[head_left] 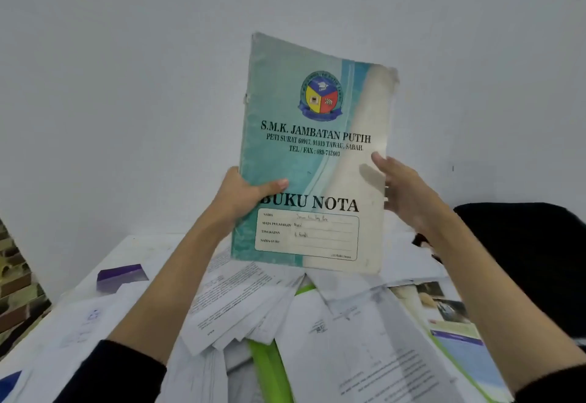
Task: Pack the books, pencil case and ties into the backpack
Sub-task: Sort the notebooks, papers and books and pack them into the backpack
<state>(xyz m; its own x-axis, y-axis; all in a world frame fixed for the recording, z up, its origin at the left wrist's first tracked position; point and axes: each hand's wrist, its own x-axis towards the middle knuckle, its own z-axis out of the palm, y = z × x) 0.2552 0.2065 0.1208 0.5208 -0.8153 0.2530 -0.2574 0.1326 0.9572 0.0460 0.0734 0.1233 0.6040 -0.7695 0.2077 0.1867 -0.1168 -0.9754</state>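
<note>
A worn teal and white notebook [314,161] with a school crest and the words "BUKU NOTA" is held upright above the table, cover facing me. My left hand [244,196] grips its left edge, thumb across the cover. My right hand [406,196] holds the right edge, thumb on the front and fingers hidden behind. A black backpack [539,253] lies at the right, behind my right forearm, partly hidden. No pencil case or ties are in view.
Loose printed papers [253,310] cover the white table [139,250], with a green folder [269,367] under them. A purple booklet [122,275] lies at the left, a picture book [444,304] at the right. A pale wall stands close behind.
</note>
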